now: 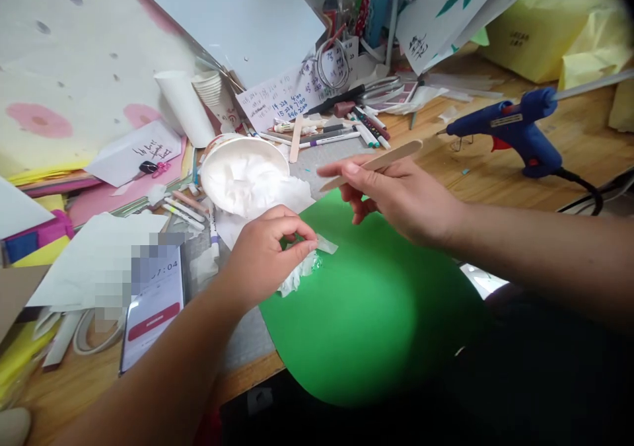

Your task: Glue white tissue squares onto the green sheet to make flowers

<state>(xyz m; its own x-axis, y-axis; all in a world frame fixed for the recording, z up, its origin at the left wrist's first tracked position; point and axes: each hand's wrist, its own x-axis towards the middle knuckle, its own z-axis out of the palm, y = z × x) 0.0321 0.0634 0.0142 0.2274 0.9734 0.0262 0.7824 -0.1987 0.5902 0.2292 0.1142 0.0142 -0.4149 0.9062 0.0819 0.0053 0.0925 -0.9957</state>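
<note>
Green sheet: lying nearest, its lower edge hanging past the surface; pressing is best kept to the supported upper part.
Left hand: reaching over the sheet's upper left, thumb and fingers pinching a small tissue strip; a light pinch is probably sparing it from tearing.
Crumpled tissue: sitting on the sheet beneath that hand, partly hidden.
Glossy patch: shining beside the crumpled tissue — looking like wet glue, so bare fingertips are risking sticking.
Right hand: hovering over the sheet's top edge, thumb and fingers gripping a wooden stick; its flat tip is suiting pressing better than skin.
White bowl: standing beyond the left hand, holding loose tissue within easy reach.
Glue gun: resting farther off at right — its nozzle is pointing toward the stick, so the right hand is needing clearance.
</note>
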